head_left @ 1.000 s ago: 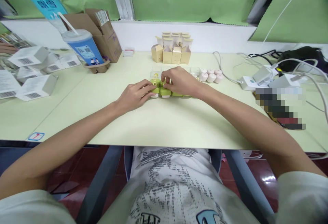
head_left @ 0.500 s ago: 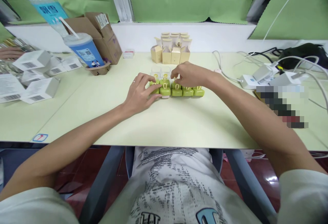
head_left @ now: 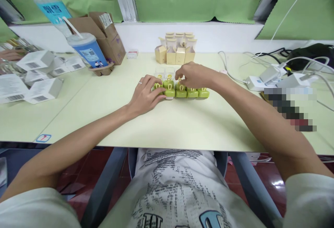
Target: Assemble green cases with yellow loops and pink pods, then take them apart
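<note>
Several small green cases with yellow loops point(head_left: 186, 92) stand in a tight row and a second row behind, in the middle of the pale table point(head_left: 167, 123). My left hand point(head_left: 146, 94) rests at the left end of the rows, fingers curled against the leftmost green cases. My right hand point(head_left: 193, 75) hovers over the back row, fingertips pinched on something small I cannot make out. Clear little cups point(head_left: 164, 71) sit just behind the green cases.
A cluster of cream cartons and jars point(head_left: 176, 49) stands at the back. A blue cup with a straw point(head_left: 87, 50), a brown cardboard box point(head_left: 105, 35) and white barcode boxes point(head_left: 33, 82) lie at left. Cables and white adapters point(head_left: 271, 76) crowd the right.
My right hand has lifted off the front row and moved back to the rear row, uncovering the green cases. My left hand slid a little along the left end.
</note>
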`<control>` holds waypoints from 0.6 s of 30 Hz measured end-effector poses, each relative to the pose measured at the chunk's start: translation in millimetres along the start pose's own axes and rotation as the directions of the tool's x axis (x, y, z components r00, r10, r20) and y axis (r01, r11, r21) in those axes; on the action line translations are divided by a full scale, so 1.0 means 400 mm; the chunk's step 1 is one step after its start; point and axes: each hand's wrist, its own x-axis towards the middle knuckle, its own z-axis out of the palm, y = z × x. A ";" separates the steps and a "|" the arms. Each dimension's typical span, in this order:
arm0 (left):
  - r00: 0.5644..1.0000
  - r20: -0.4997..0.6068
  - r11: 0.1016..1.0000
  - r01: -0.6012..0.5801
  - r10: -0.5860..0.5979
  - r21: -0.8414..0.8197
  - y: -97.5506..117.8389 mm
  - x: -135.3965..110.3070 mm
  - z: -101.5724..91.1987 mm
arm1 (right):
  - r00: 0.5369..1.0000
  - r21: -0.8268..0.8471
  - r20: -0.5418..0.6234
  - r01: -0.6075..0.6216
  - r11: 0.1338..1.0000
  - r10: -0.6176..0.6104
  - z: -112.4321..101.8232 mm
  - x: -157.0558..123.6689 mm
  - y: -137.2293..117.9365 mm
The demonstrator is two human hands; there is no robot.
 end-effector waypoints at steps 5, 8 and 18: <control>1.000 0.019 1.000 -0.011 0.011 -0.004 0.003 0.004 -0.002 | 1.000 0.052 -0.006 0.010 0.999 -0.010 0.008 0.006 0.010; 0.999 0.027 1.000 -0.019 0.020 -0.002 0.001 0.004 -0.002 | 1.000 0.045 -0.013 0.023 0.999 -0.022 0.008 0.009 0.016; 0.999 0.029 0.999 -0.021 0.022 -0.030 0.000 0.002 -0.001 | 0.998 0.102 -0.014 0.058 0.993 -0.057 0.003 0.012 0.021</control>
